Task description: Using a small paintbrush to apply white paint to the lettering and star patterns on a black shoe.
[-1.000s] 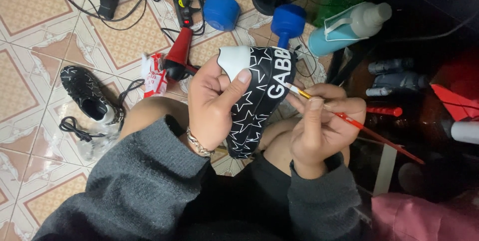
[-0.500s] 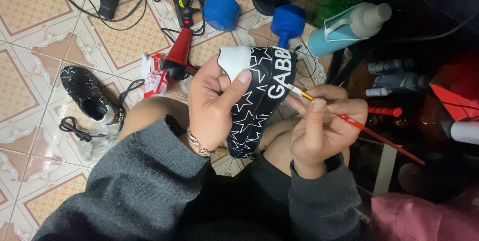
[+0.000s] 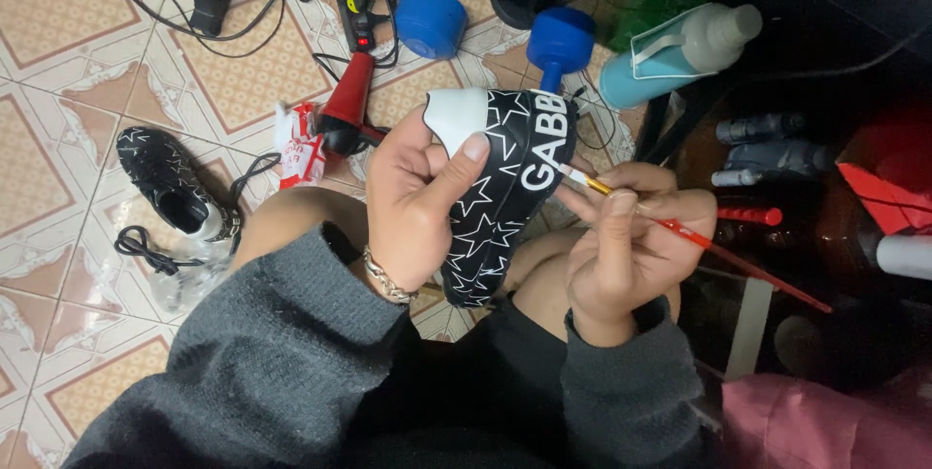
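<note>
My left hand (image 3: 413,202) grips a black shoe (image 3: 505,197) with white stars, white lettering and a white heel patch, thumb pressed on its side. I hold it over my knees. My right hand (image 3: 616,236) pinches a thin paintbrush (image 3: 738,260) with a red handle and a gold ferrule. Its tip touches the shoe's side next to the lettering. A metal bracelet sits on my left wrist, and both arms wear grey sleeves.
The matching black shoe (image 3: 175,192) lies on the tiled floor at left with a loose lace. Behind are blue dumbbells (image 3: 432,13), a red hair dryer (image 3: 345,105), a power strip with cables (image 3: 354,3), a teal bottle (image 3: 680,47), and a small red-white packet (image 3: 301,149).
</note>
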